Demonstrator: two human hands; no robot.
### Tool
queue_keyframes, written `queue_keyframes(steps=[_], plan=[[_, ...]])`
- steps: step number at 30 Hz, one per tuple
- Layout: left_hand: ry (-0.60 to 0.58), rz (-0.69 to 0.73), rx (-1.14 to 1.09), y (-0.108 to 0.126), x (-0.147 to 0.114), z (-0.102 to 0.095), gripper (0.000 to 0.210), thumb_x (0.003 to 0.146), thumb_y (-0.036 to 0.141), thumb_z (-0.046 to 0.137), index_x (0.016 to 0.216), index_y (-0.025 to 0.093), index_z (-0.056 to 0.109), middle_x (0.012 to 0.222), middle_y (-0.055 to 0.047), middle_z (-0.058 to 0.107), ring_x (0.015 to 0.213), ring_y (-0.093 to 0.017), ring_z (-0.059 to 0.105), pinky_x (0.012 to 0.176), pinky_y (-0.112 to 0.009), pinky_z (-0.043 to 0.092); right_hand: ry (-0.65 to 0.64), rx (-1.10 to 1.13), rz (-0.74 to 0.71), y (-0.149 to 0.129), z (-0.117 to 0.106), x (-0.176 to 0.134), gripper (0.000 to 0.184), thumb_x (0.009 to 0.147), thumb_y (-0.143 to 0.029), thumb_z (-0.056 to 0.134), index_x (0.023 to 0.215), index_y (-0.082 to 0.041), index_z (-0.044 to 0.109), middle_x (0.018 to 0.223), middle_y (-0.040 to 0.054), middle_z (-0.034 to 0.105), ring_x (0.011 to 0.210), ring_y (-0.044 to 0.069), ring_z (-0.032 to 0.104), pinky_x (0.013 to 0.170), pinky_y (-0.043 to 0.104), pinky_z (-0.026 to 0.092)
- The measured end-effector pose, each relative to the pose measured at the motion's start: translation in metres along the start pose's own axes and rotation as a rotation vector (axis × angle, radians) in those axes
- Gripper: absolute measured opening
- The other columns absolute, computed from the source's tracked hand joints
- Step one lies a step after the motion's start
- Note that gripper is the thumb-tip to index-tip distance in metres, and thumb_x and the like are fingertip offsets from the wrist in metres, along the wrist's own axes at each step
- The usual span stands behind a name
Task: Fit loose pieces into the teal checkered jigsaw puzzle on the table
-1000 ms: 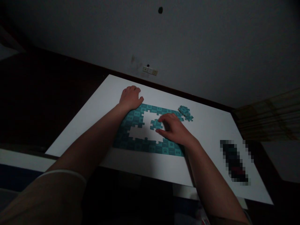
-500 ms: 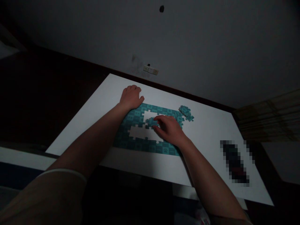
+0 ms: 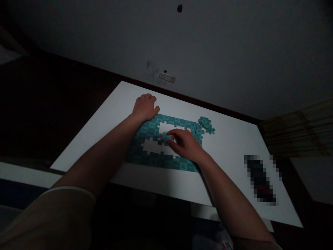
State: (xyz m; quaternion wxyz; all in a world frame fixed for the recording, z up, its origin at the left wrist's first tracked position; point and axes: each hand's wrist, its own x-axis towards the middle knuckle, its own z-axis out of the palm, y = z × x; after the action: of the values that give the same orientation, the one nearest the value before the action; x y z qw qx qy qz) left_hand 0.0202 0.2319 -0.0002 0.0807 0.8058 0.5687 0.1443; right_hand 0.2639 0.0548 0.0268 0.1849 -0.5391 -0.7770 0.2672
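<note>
A teal jigsaw puzzle [image 3: 153, 159] lies partly assembled on a white table [image 3: 109, 114]; its border is joined and a white gap shows in the middle. My right hand [image 3: 186, 144] rests over that gap, fingertips pressing a small cluster of teal pieces [image 3: 163, 137] against the left inner edge. My left hand [image 3: 145, 107] lies curled on the puzzle's far left corner, fingers closed, holding nothing. A small heap of loose teal pieces [image 3: 206, 125] sits just beyond the puzzle's far right corner.
A dark, blurred-out oblong object [image 3: 260, 178] lies on the table's right side. A wall with a socket plate [image 3: 167, 77] rises behind the table. The floor to the left is dark. Stacked pale material [image 3: 299, 128] sits at the right.
My right hand has slid the small cluster of pieces leftward across the central gap, from its middle to the left inner edge. My left hand has stayed put.
</note>
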Motion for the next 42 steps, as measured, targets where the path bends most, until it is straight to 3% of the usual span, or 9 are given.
queue_keyframes(steps=[5, 9, 15, 22, 30, 37, 42], plan=[[-0.002, 0.001, 0.002, 0.001, 0.000, 0.000, 0.051, 0.124, 0.037, 0.070, 0.170, 0.016, 0.080, 0.177, -0.026, 0.074, 0.167, -0.051, 0.064, 0.145, -0.066, 0.052, 0.036, 0.121, 0.016, 0.008, 0.005, -0.003, 0.027, 0.113, -0.049, 0.079, 0.131, -0.031, 0.086, 0.104, 0.0070, 0.091, 0.091, 0.031, 0.084, 0.086, 0.046, 0.069], [-0.004, -0.009, 0.014, 0.002, -0.001, -0.001, 0.050, 0.125, 0.037, 0.070, 0.170, 0.018, 0.080, 0.178, -0.024, 0.075, 0.168, -0.049, 0.064, 0.145, -0.063, 0.052, -0.030, 0.133, -0.035, 0.011, 0.004, -0.002, 0.015, 0.106, -0.040, 0.085, 0.119, -0.032, 0.087, 0.084, 0.0007, 0.083, 0.075, 0.027, 0.077, 0.075, 0.041, 0.063], [-0.005, -0.003, 0.041, 0.004, -0.002, -0.003, 0.051, 0.126, 0.037, 0.069, 0.170, 0.014, 0.080, 0.178, -0.026, 0.074, 0.167, -0.048, 0.066, 0.144, -0.063, 0.054, -0.068, 0.061, -0.113, 0.004, -0.003, -0.002, 0.023, 0.095, -0.024, 0.092, 0.115, -0.033, 0.090, 0.094, 0.0008, 0.090, 0.078, 0.025, 0.079, 0.087, 0.043, 0.061], [-0.011, -0.009, 0.043, 0.005, -0.002, -0.005, 0.053, 0.125, 0.037, 0.069, 0.172, 0.015, 0.079, 0.179, -0.025, 0.074, 0.168, -0.049, 0.066, 0.144, -0.064, 0.055, -0.072, 0.002, -0.124, 0.005, -0.005, -0.004, 0.017, 0.096, -0.025, 0.093, 0.110, -0.033, 0.087, 0.094, 0.0004, 0.092, 0.082, 0.026, 0.083, 0.090, 0.043, 0.063], [0.013, -0.003, 0.035, 0.000, 0.001, 0.001, 0.051, 0.123, 0.037, 0.070, 0.170, 0.020, 0.081, 0.177, -0.022, 0.076, 0.166, -0.049, 0.066, 0.143, -0.065, 0.055, -0.088, -0.009, -0.131, 0.002, -0.006, -0.004, 0.021, 0.096, -0.022, 0.093, 0.114, -0.032, 0.088, 0.098, 0.0012, 0.093, 0.079, 0.024, 0.081, 0.082, 0.040, 0.061], [0.012, -0.004, 0.024, 0.000, 0.001, 0.002, 0.048, 0.125, 0.037, 0.071, 0.169, 0.019, 0.081, 0.177, -0.022, 0.076, 0.167, -0.047, 0.065, 0.144, -0.063, 0.054, -0.085, -0.021, -0.146, 0.006, -0.004, -0.004, 0.021, 0.097, -0.023, 0.092, 0.114, -0.033, 0.087, 0.097, 0.0016, 0.091, 0.082, 0.026, 0.082, 0.092, 0.045, 0.063], [-0.007, 0.001, 0.046, 0.004, -0.001, -0.003, 0.054, 0.126, 0.037, 0.069, 0.173, 0.013, 0.079, 0.179, -0.026, 0.074, 0.168, -0.048, 0.065, 0.145, -0.062, 0.054, -0.083, -0.018, -0.168, 0.008, -0.004, -0.004, 0.018, 0.099, -0.025, 0.090, 0.115, -0.033, 0.085, 0.097, 0.0020, 0.091, 0.081, 0.027, 0.082, 0.091, 0.046, 0.062]])
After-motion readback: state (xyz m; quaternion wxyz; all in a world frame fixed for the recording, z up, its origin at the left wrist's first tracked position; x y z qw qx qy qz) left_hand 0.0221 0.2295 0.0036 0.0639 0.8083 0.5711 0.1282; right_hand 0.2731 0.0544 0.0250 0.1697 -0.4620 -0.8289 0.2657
